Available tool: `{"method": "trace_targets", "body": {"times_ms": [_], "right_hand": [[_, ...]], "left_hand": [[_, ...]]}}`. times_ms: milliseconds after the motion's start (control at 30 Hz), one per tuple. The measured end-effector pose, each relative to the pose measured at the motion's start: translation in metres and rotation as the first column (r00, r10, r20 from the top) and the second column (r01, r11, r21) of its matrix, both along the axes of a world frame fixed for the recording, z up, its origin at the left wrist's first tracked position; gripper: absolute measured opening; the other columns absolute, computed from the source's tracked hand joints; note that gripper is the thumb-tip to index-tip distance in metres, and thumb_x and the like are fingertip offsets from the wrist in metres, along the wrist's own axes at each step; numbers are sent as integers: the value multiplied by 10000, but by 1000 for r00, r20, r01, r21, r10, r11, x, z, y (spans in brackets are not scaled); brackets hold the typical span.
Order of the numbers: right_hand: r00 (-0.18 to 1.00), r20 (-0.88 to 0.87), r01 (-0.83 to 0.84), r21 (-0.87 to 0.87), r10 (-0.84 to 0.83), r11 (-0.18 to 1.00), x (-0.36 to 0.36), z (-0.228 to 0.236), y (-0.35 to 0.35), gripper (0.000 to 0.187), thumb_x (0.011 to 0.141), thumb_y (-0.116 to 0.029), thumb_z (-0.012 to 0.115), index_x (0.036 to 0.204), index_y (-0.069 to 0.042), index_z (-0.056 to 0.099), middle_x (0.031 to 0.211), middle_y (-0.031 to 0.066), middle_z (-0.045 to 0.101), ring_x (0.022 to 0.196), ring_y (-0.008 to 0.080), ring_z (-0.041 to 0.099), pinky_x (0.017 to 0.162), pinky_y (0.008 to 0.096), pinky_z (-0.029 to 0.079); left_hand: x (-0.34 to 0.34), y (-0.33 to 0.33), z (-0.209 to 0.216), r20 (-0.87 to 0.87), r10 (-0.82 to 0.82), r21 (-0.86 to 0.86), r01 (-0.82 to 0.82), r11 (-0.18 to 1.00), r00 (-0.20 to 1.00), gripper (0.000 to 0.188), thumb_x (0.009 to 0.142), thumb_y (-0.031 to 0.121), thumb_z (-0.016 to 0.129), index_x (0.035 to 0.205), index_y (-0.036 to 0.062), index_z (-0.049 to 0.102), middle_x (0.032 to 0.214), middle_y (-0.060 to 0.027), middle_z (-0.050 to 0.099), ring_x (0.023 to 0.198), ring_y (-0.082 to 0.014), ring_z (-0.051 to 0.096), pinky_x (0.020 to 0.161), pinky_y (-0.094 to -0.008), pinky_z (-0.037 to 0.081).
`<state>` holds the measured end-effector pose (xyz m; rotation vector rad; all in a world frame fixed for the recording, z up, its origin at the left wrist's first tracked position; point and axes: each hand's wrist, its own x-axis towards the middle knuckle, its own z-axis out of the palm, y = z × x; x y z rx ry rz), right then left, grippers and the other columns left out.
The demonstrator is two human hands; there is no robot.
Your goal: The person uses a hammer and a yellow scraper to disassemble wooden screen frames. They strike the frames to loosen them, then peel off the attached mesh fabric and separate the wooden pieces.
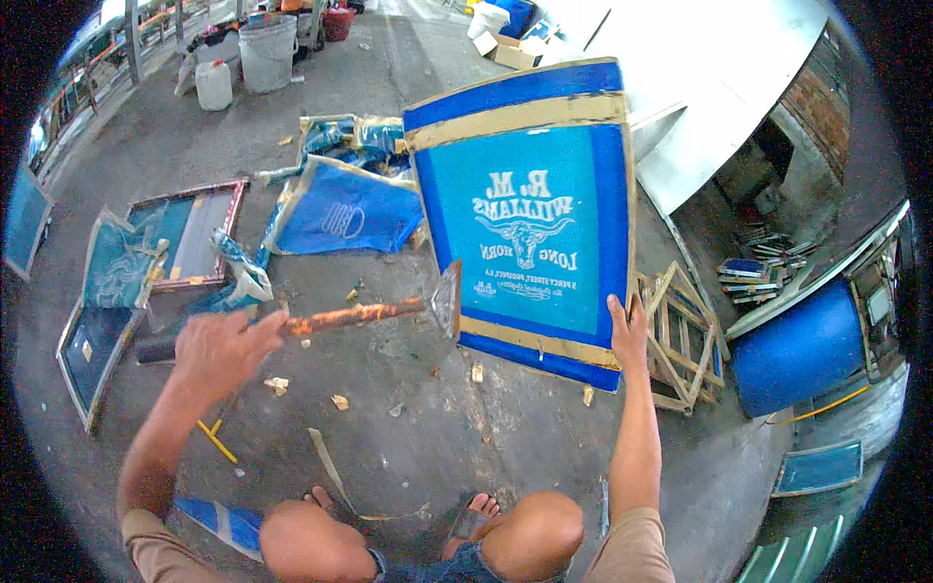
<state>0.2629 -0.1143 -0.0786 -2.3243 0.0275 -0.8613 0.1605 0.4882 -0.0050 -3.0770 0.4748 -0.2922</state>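
A silk-screen printing frame point(530, 155) stands tilted in front of me, its mesh blue and teal with a pale bull's-head design and mirrored lettering, brown tape along its edges. My right hand point(630, 330) grips its lower right edge. In my left hand point(228, 355) is a long-handled scraper, its handle point(355, 316) worn orange-brown and its flared metal blade point(446, 301) at the frame's lower left edge. Whether the blade touches the frame, I cannot tell. A dark tube end point(155, 350) shows behind my left hand, possibly part of the handle.
Peeled blue mesh point(345, 209) and framed screens point(97, 350) lie to the left. Bare wooden frames point(680, 340) sit at right, near a blue drum point(802, 345). Scraps point(339, 401), a tape strip point(328, 457) and a yellow-handled item point(219, 442) dot the floor. Buckets point(267, 53) stand far left.
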Motion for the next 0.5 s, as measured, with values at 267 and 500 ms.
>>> {"method": "trace_targets", "body": {"times_ms": [267,500], "right_hand": [[994,-82,-70,-20,68,997,25,36,34,406,921,-392,706,843,-1,633,563,71,505,528,149,453,510,363,393],[962,-84,-267,-91,260,959,27,49,52,464,866,-492,732,818,-50,599,634,178,594,545,360,578,530,443,438]], "left_hand": [[46,-12,146,62,27,271,-43,961,998,321,948,476,575,1216,326,669,713,-72,649,662,-306,663,600,-488,507],[107,-76,151,-82,-100,485,128,865,992,346,963,533,510,1231,384,668,729,-84,667,700,-302,686,611,-469,538]]}}
